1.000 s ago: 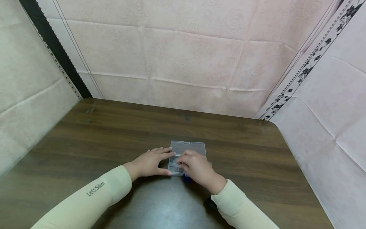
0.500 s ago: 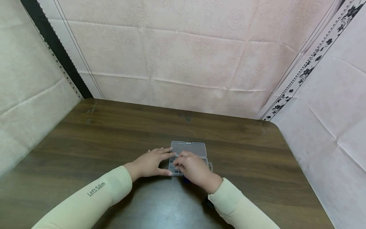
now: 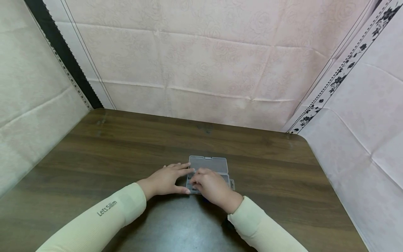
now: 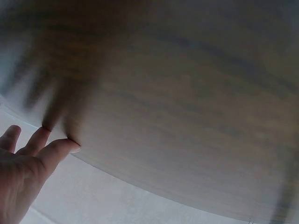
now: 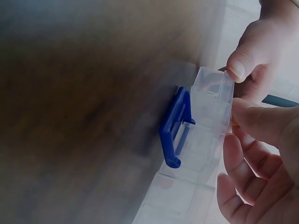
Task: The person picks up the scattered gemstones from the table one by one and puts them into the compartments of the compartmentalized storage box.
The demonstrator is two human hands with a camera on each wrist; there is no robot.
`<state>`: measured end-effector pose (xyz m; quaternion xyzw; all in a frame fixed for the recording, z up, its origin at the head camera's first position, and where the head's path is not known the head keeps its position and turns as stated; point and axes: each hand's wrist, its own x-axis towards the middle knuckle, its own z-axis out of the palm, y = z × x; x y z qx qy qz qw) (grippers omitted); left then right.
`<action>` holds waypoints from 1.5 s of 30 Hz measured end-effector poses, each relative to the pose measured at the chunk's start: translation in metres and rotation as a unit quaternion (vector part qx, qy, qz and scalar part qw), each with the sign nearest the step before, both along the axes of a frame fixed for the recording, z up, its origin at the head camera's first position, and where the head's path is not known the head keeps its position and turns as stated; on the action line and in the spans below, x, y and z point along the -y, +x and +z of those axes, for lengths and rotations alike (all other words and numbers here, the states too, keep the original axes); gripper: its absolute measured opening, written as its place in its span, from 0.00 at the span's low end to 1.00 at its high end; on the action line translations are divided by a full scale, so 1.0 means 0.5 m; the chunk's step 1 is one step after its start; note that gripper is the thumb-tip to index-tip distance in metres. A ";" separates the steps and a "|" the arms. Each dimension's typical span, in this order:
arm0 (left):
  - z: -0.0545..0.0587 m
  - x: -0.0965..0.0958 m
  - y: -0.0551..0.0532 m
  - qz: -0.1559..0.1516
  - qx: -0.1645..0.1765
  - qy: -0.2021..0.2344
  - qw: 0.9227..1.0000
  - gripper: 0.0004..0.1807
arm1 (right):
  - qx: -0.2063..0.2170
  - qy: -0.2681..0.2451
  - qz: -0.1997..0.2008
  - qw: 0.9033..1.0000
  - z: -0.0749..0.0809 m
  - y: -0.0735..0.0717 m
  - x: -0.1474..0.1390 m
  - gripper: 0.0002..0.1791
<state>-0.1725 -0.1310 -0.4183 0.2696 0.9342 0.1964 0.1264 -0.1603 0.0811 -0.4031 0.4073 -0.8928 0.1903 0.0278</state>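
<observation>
A small clear plastic compartment box (image 3: 225, 177) lies on the table, its hinged lid (image 3: 207, 164) folded back away from me. On its near side the right wrist view shows a blue clasp (image 5: 169, 125). My left hand (image 3: 165, 180) is spread with fairly straight fingers at the box's left side; its thumb touches the near left corner. Over the left compartments, my right hand (image 3: 212, 187) has its fingers curled and its thumb (image 5: 254, 116) close to the index finger at the rim. A tiny yellowish spot shows there, too small to identify. The compartments' contents are mostly hidden.
The brown wood-grain table (image 3: 141, 143) extends around the box. Pale patterned cloth (image 3: 201, 66) hangs behind the table, with more cloth at the left and right sides. A clear tab (image 3: 232, 184) sticks out from the box's right side.
My right hand has moved slightly left and lower over the box, covering more of the near compartments and most of the blue clasp. The left hand has kept its place.
</observation>
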 end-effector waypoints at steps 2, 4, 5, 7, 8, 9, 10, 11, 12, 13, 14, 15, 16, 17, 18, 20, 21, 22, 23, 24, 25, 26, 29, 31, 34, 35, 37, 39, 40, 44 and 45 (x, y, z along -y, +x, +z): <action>-0.001 -0.002 -0.001 -0.002 -0.002 -0.001 1.000 0.43 | -0.002 0.003 -0.001 1.000 0.000 0.000 -0.001 0.07; -0.002 -0.004 -0.003 -0.003 -0.003 -0.001 1.000 0.43 | -0.007 0.008 -0.004 1.000 0.001 0.001 -0.002 0.08; -0.003 -0.005 -0.003 -0.003 -0.002 -0.002 1.000 0.43 | -0.008 0.011 -0.007 1.000 0.001 0.001 -0.002 0.09; -0.004 -0.007 -0.004 -0.003 -0.002 -0.003 1.000 0.43 | -0.008 0.016 -0.018 1.000 0.003 0.004 -0.003 0.13; -0.004 -0.008 -0.005 -0.004 -0.002 -0.003 1.000 0.44 | -0.008 0.020 -0.024 0.999 0.003 0.004 -0.004 0.15; -0.004 -0.009 -0.005 -0.004 -0.003 -0.004 1.000 0.44 | -0.007 0.021 -0.030 0.999 0.004 0.005 -0.005 0.17; -0.004 -0.009 -0.005 -0.004 -0.002 -0.004 1.000 0.44 | -0.006 0.022 -0.035 0.999 0.004 0.006 -0.005 0.19; -0.004 -0.009 -0.006 -0.004 -0.001 -0.004 1.000 0.44 | -0.007 0.020 -0.039 0.999 0.003 0.007 -0.006 0.21; -0.003 -0.010 -0.005 -0.005 0.000 -0.003 1.000 0.44 | -0.009 0.019 -0.042 0.999 0.004 0.008 -0.006 0.23; -0.002 -0.009 -0.005 -0.004 0.001 -0.004 1.000 0.45 | -0.013 0.016 -0.043 0.999 0.004 0.009 -0.007 0.24; -0.002 -0.009 -0.004 -0.003 0.003 -0.004 1.000 0.45 | -0.018 0.013 -0.042 0.999 0.004 0.010 -0.008 0.25; -0.001 -0.008 -0.003 -0.003 0.006 -0.002 1.000 0.45 | -0.024 0.010 -0.041 0.999 0.005 0.011 -0.008 0.26; -0.001 -0.007 -0.002 -0.001 0.009 -0.002 1.000 0.45 | -0.031 0.008 -0.040 0.999 0.004 0.012 -0.009 0.27; -0.001 -0.006 -0.001 0.000 0.011 -0.001 1.000 0.45 | -0.037 0.006 -0.040 0.998 0.005 0.013 -0.010 0.28; -0.002 -0.004 -0.001 0.001 0.012 0.000 1.000 0.45 | -0.042 0.005 -0.042 0.998 0.006 0.015 -0.011 0.28; -0.003 -0.001 0.001 0.001 0.010 0.003 1.000 0.45 | -0.050 0.001 -0.046 0.998 0.008 0.017 -0.014 0.28; -0.003 0.001 0.001 0.001 0.009 0.004 1.000 0.45 | -0.052 -0.002 -0.050 0.997 0.009 0.018 -0.016 0.29; -0.004 0.003 0.001 0.002 0.008 0.003 1.000 0.44 | -0.054 -0.005 -0.054 0.997 0.010 0.019 -0.018 0.29; -0.005 0.004 0.001 0.002 0.006 0.004 1.000 0.44 | -0.055 -0.010 -0.058 0.997 0.012 0.020 -0.020 0.29; -0.006 0.006 0.001 0.001 0.003 0.005 1.000 0.43 | -0.058 -0.013 -0.063 0.996 0.012 0.020 -0.023 0.29; -0.007 0.008 0.001 0.001 0.000 0.005 1.000 0.43 | -0.060 -0.018 -0.067 0.996 0.013 0.020 -0.027 0.29; -0.008 0.009 0.001 0.003 0.000 0.005 1.000 0.43 | -0.063 -0.021 -0.071 0.995 0.012 0.019 -0.030 0.29; -0.012 0.012 0.000 0.005 -0.006 0.002 1.000 0.43 | -0.065 -0.028 -0.084 0.994 0.012 0.017 -0.042 0.30; -0.013 0.013 -0.002 0.007 -0.007 0.001 1.000 0.43 | -0.062 -0.032 -0.093 0.993 0.013 0.016 -0.050 0.31; -0.014 0.015 -0.005 0.007 -0.009 0.002 1.000 0.43 | -0.058 -0.036 -0.107 0.992 0.018 0.014 -0.062 0.31; -0.015 0.015 -0.005 0.008 -0.009 0.001 1.000 0.43 | -0.057 -0.038 -0.112 0.991 0.019 0.014 -0.066 0.31; -0.016 0.016 -0.005 0.011 -0.009 0.002 1.000 0.43 | -0.054 -0.039 -0.124 0.990 0.021 0.014 -0.075 0.32; -0.019 0.016 -0.004 0.016 -0.007 0.003 1.000 0.44 | -0.053 -0.041 -0.134 0.989 0.022 0.015 -0.086 0.33; -0.020 0.017 -0.003 0.020 -0.006 0.004 1.000 0.44 | -0.052 -0.041 -0.141 0.988 0.023 0.015 -0.091 0.33; -0.018 0.022 0.001 0.032 -0.009 0.015 0.999 0.46 | -0.047 -0.045 -0.168 0.984 0.030 0.016 -0.115 0.33; -0.016 0.024 0.003 0.034 -0.013 0.020 0.999 0.46 | -0.047 -0.046 -0.174 0.983 0.032 0.016 -0.121 0.34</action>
